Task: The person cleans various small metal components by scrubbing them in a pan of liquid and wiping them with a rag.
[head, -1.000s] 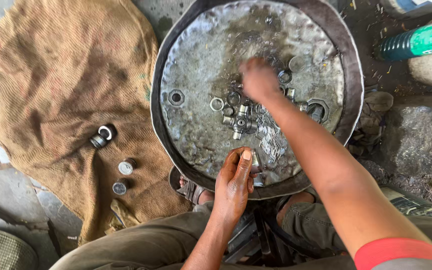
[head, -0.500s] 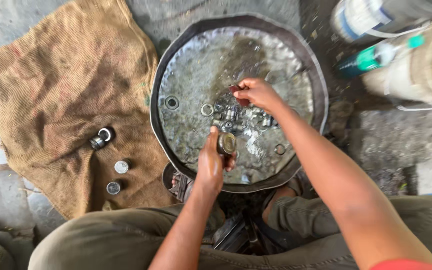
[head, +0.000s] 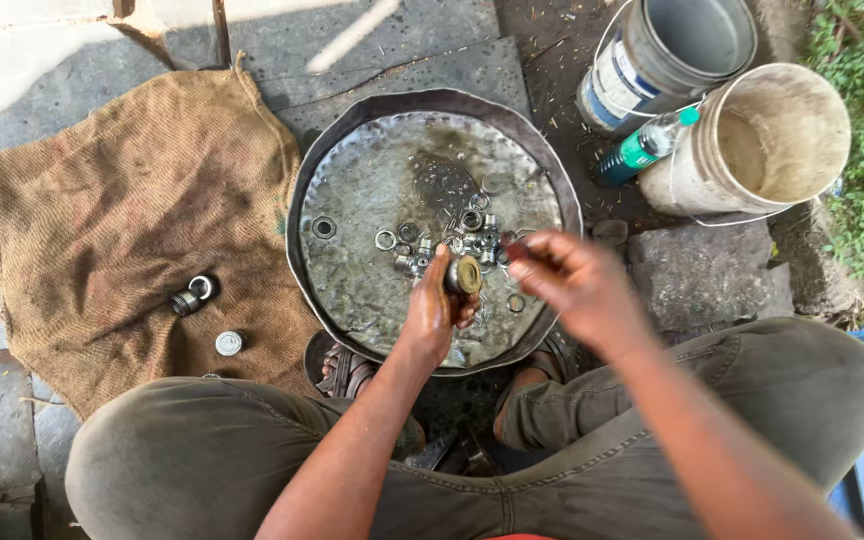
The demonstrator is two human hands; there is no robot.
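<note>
Left hand (head: 432, 310) is closed around a small round bearing cup (head: 464, 274), brass-coloured face up, held over the near part of the metal pan (head: 352, 130). Right hand (head: 577, 285), blurred, pinches a small dark piece (head: 515, 250) just beside the cup. Loose rings (head: 385, 240) lie in the pan.

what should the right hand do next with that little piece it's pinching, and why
Probably bring the right hand and its small dark piece to the round metal cap in the left hand. The cap's open face is turned toward it above the tray, a small gap apart.
</note>
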